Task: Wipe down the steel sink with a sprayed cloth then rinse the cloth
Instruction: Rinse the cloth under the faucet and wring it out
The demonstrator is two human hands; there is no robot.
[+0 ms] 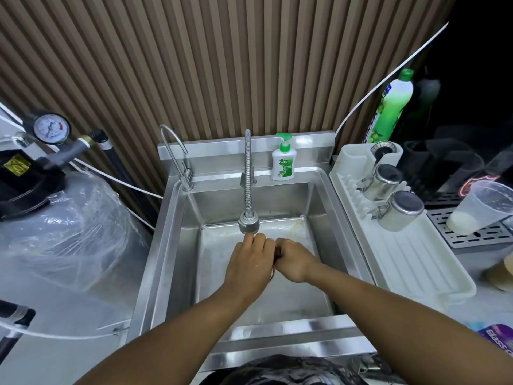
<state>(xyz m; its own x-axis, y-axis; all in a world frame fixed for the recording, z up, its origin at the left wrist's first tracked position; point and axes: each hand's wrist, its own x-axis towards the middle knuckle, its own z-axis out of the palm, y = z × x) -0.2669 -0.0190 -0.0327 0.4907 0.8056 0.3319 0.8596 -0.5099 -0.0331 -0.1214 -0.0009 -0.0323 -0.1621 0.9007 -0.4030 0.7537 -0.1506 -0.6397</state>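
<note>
Here, your hands meet knuckle to knuckle low in the sink [177,218], just below the faucet head [249,224]. Your right hand [294,262] is curled into a tight fist, pinching the cloth [278,254], of which only a dark, crumpled sliver shows between the two hands. Your left hand [249,262] lies pressed against it, back up and fingers bent downward. Its palm is hidden, so I cannot tell whether it also grips the cloth.

The sink is a square, brushed steel basin with flat walls and a dull, streaky floor beneath your hands. The faucet head is a stubby metal cylinder on a ribbed, flexible steel hose [248,168] that rises straight beyond your left fingertips. Further back and to the left of your left hand stands a thin, smooth gooseneck tap [173,145]. On the ledge beyond your right hand sits a white soap bottle [283,162] with a green pump.

To the right of your right hand lies a white plastic rack [402,259] with a ridged tray, holding two shiny steel cups [402,215] on their sides. Past it, a clear plastic cup [483,209] holds some pale liquid. Left of your left hand, well apart, bulges a rounded tank [69,223] wrapped in crinkled clear film, with a round gauge [51,129] above it. Behind everything runs a wall [194,65] of narrow vertical brown slats.
</note>
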